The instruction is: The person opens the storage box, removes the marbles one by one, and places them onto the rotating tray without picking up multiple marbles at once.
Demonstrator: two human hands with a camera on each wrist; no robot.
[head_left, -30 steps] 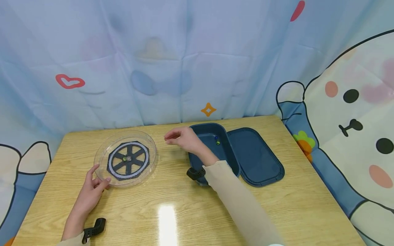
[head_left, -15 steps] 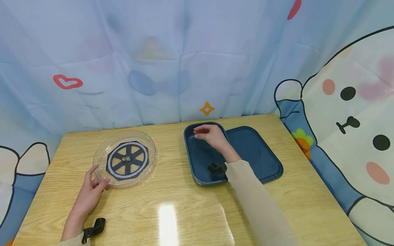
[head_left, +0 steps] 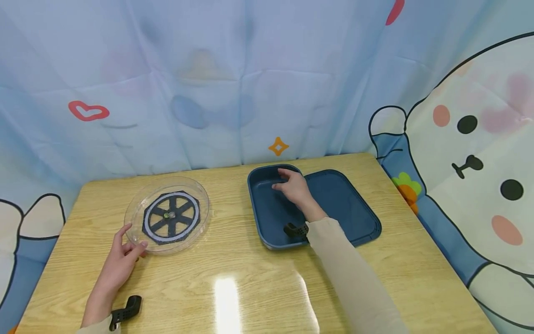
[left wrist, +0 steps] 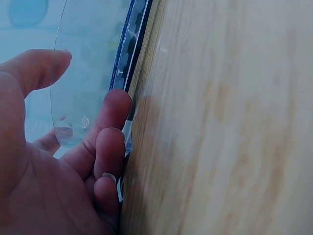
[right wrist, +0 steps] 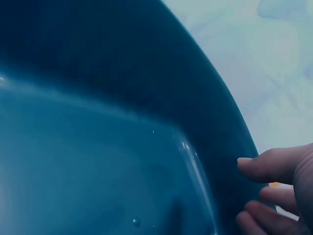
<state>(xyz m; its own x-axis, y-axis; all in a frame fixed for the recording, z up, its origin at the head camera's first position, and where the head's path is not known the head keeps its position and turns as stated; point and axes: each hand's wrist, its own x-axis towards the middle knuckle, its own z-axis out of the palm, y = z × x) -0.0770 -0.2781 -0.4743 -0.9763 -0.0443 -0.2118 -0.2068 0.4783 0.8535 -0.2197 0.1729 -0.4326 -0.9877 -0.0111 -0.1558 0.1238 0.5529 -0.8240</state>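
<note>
While the left hand point(head_left: 118, 264) pinches the clear dish point(head_left: 137, 204) at seven o'clock, here's the right hand point(head_left: 295, 188), fingers parted, over the blue box point(head_left: 267, 204), long axis roughly twelve-to-six!

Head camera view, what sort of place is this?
Probably an indoor tabletop recording setup: there's a wood-grain table, a cartoon-print fabric backdrop hanging behind it, and black devices strapped to both wrists. The wider room isn't shown.
</note>
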